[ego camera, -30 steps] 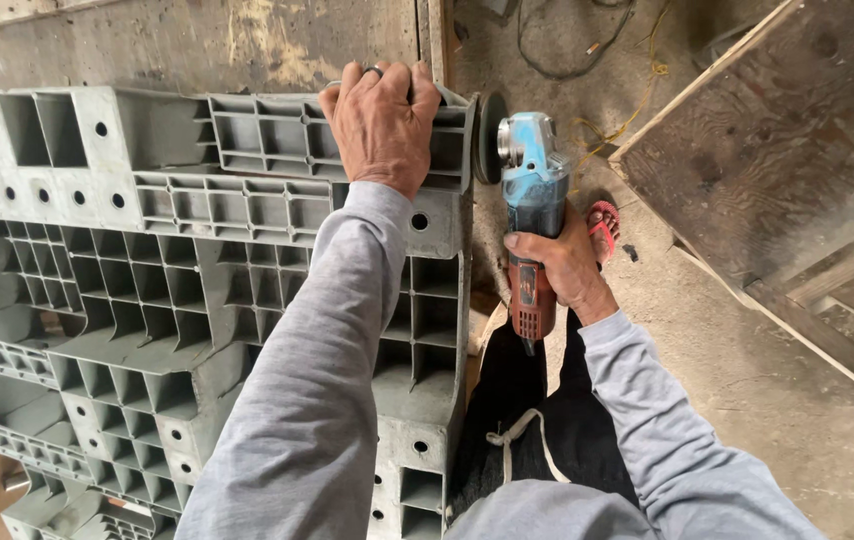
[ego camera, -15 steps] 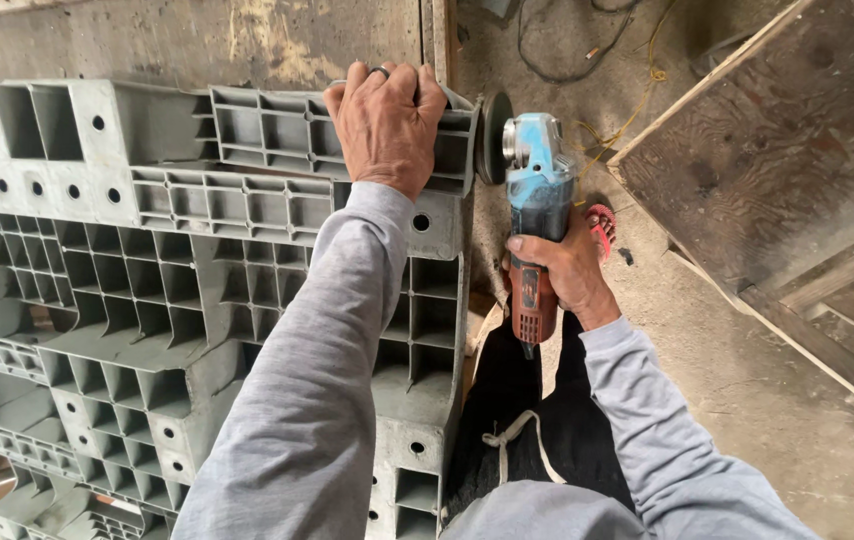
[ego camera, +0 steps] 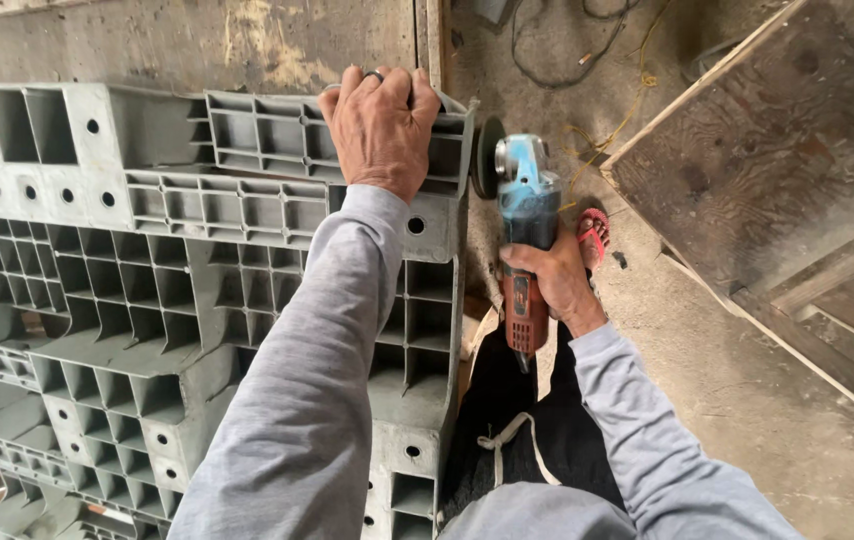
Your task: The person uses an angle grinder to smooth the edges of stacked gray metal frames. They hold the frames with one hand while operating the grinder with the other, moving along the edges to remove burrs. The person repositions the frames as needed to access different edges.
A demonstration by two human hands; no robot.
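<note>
Nothing has shifted: left hand (ego camera: 382, 125) grips grey pallet (ego camera: 147, 300), right hand (ego camera: 552, 280) holds grinder (ego camera: 525, 225).

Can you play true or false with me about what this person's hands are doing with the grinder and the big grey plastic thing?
1. The right hand holds an angle grinder. True.
2. The left hand is resting flat on the floor. False: it grips the top edge of the grey plastic pallet.
3. The grinder's disc sits close beside the pallet's right edge. True.
4. The pallet is a smooth solid board. False: its side facing the camera is a grid of open ribbed cells with small round holes.
5. The person wears short sleeves. False: long grey sleeves cover both arms.
6. A wooden panel lies to the right of the grinder. True.
</note>
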